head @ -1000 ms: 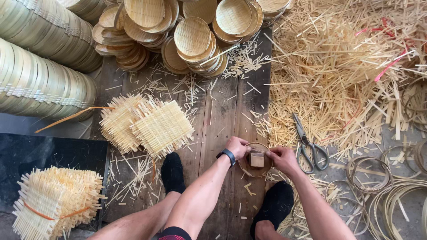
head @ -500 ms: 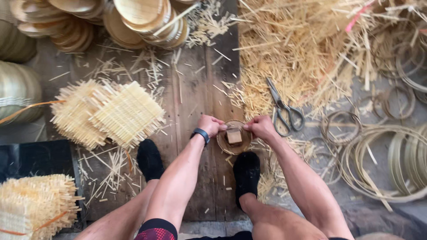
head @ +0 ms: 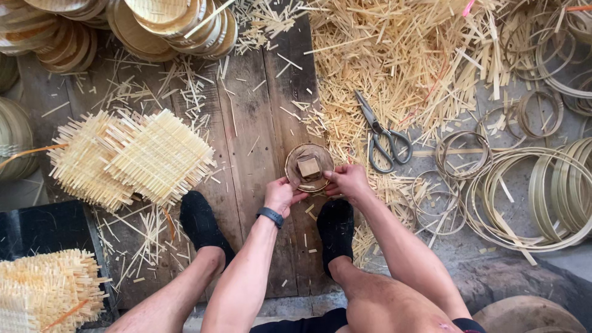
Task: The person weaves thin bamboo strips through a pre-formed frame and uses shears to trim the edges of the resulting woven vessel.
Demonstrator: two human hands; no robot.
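Observation:
A small round wooden disc (head: 308, 168) with a square wooden block at its centre lies on the dark plank board (head: 253, 123). My left hand (head: 280, 195), with a dark band on the wrist, grips the disc's near-left rim. My right hand (head: 347, 180) holds its near-right rim. Both of my feet in black socks rest on the planks just below the hands.
Scissors (head: 382, 137) lie right of the disc on a heap of bamboo offcuts (head: 401, 68). Woven bamboo mats (head: 132, 157) are stacked at left, another pile (head: 46, 290) at bottom left. Round woven trays (head: 160, 24) sit at top; bamboo hoops (head: 530, 185) lie at right.
The camera has tilted and shifted, so the scene sits differently in view. Both hands stay on the disc's rim, which has hardly moved on the planks.

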